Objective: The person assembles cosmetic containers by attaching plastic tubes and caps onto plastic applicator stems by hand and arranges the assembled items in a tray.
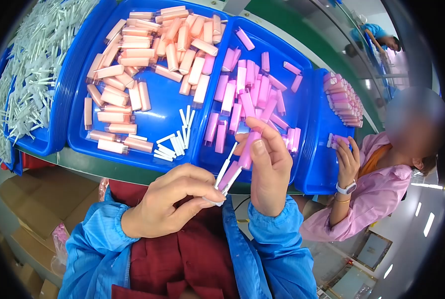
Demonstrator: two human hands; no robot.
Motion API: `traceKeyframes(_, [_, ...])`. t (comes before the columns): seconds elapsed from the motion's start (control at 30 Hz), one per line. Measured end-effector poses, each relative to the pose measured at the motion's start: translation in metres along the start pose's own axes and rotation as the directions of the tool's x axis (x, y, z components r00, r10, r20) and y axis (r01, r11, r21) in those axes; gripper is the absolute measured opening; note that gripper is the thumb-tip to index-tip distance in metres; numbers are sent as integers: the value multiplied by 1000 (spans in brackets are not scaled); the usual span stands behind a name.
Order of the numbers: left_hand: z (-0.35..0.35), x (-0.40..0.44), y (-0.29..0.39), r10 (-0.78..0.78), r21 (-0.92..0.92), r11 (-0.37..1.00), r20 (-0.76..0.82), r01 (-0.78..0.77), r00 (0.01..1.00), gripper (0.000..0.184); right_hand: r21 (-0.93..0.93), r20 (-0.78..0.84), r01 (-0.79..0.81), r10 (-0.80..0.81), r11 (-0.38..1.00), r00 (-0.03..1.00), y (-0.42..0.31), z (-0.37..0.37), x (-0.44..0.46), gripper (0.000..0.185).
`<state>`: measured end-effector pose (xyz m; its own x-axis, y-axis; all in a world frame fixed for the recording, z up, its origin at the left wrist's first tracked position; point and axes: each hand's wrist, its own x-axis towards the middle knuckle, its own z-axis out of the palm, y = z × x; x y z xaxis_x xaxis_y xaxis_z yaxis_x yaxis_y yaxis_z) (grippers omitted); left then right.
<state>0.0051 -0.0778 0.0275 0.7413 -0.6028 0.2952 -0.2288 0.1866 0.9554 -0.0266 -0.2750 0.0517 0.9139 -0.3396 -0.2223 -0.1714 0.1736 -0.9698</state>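
Observation:
My left hand [175,199] pinches the base of a white plastic piece [224,172] with thin upright rods. A translucent pink section [228,175] sits between those rods. Around a glossy pink tube [250,149], my right hand [272,167] has its thumb and fingers closed. The tube and the white piece are lined up end to end at a slant; whether they are joined I cannot tell. Behind my right hand, many similar pink tubes [241,79] lie loose in a blue tray [302,57].
Another blue tray [157,104] holds peach tubes [135,52] and short white sticks [175,144]. Thin white parts [33,65] fill a tray at far left. On the right, a co-worker's hand [349,162] holds a pink piece near stacked pink pieces [343,99].

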Motion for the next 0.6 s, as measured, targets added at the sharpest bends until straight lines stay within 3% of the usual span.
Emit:
traceKeyframes(0.13, [-5, -2, -5, 79, 134, 989, -93, -66, 993, 28, -253, -1, 187, -193, 949, 981, 14, 7, -14, 40])
traceKeyframes(0.17, [-7, -4, -5, 110, 186, 979, -129, -85, 985, 29, -390, 138, 436, -417, 811, 899, 23, 13, -17, 39])
traceKeyframes(0.23, [-13, -11, -3, 134, 175, 978, -126, -111, 983, 25, -114, 54, 262, -258, 958, 965, 27, 32, -34, 37])
traceKeyframes(0.33, [-21, -26, -7, 150, 203, 973, -175, -113, 973, 25, -217, 170, 321, -288, 922, 943, 21, 43, -25, 35])
traceKeyframes(0.43, [-35, -38, -7, 152, 253, 965, -340, -65, 928, 28, -550, 502, 658, -426, 514, 753, -1, 48, 19, 36])
traceKeyframes(0.47, [-41, -42, -7, 166, 320, 946, -345, -51, 924, 31, -560, 493, 653, -428, 511, 757, -3, 59, 31, 36])
traceKeyframes(0.5, [-48, -46, -8, 188, 385, 922, -344, -44, 920, 33, -601, 537, 701, -455, 385, 711, -3, 67, 44, 36])
traceKeyframes(0.6, [-55, -54, -12, 161, 317, 948, -411, -25, 897, 30, -664, 660, 747, -480, -15, 578, 2, 88, 82, 34])
